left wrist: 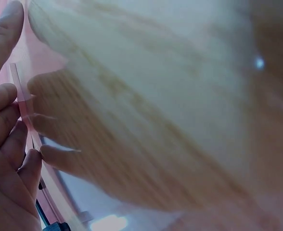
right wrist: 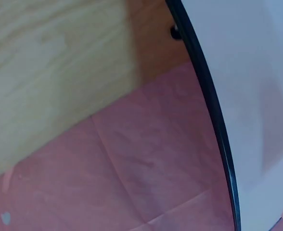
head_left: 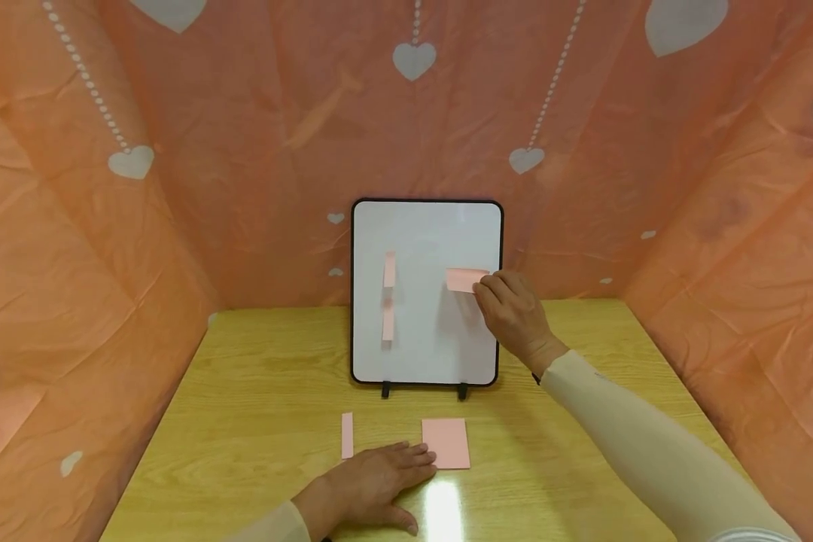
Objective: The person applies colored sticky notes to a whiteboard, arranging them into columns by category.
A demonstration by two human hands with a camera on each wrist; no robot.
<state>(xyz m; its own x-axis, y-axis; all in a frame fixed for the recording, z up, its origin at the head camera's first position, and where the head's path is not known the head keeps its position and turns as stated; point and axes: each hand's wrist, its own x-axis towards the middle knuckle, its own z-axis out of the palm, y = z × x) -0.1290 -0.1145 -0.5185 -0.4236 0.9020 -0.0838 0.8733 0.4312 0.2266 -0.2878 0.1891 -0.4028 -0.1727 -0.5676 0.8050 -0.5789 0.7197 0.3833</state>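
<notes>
A salmon-coloured backdrop [head_left: 257, 241] printed with pale hearts fills the upper half of the frame and runs down both sides. Before it, a wood-grain table [head_left: 271, 361] spreads across the lower half, a bright patch of light reflected near its bottom centre. A whiteboard [head_left: 420, 301] with a black rim and rounded corners stands on the table at the centre of the frame; the right wrist view catches its dark edge curving down the right side.

A person's pale right sleeve [head_left: 637, 436] crosses the lower right of the frame, while the cuff of the left sleeve [head_left: 278, 527] shows at the bottom edge. The left hand [head_left: 379, 482], lower centre, lies palm down on the table, its grip released and fingers extended, the fingertips touching the lower left edge of a pink paper square [head_left: 450, 440]. The right hand [head_left: 515, 312], right of centre, pinches the right end of a pink note [head_left: 462, 279] in front of the whiteboard; whether the paper touches the surface cannot be told.

On the whiteboard's left half, an upper strip [head_left: 389, 269] and a lower strip [head_left: 388, 321], both pink, hang upright in line. A loose strip [head_left: 348, 435] lies on the table just beside the left hand. Smallest are the two black feet [head_left: 462, 391] beneath the whiteboard.
</notes>
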